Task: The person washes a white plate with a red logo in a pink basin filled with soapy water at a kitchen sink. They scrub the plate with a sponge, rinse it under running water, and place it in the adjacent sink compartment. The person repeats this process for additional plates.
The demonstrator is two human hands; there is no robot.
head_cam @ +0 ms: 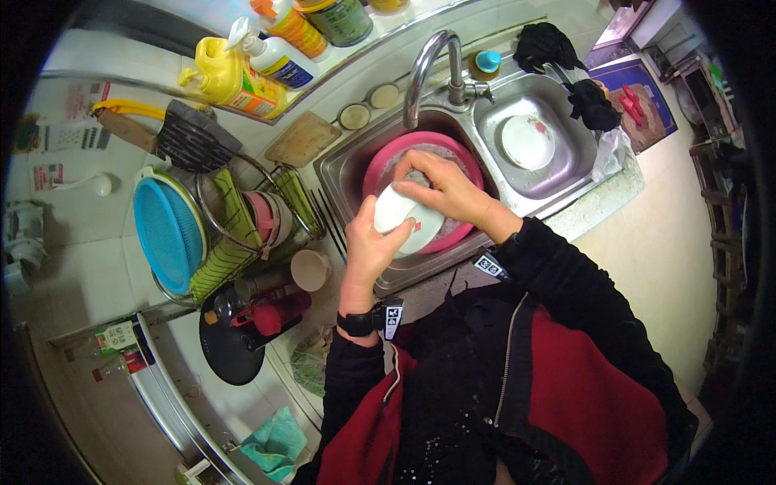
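Note:
A white ceramic bowl [429,235] is tilted over the pink plastic basin [374,163], its underside with a small red mark partly facing up. My left hand [374,245] grips the bowl by its near left side, thumb on the base. Bunched in my right hand [453,189] is a grey scouring pad [417,177], held against the bowl's far edge, with the fingers hiding part of it. Sudsy water shows inside the basin, which sits in the left bowl of a stainless steel sink [400,280].
A chrome faucet [415,79] arches over the basin. In the right sink bowl lies a white floral plate [527,142]. Black cloth [548,48] drapes the sink's far right corner. A wire dish rack [233,242] stands left, with cups and bottles beside it. Pump bottles [233,79] line the ledge.

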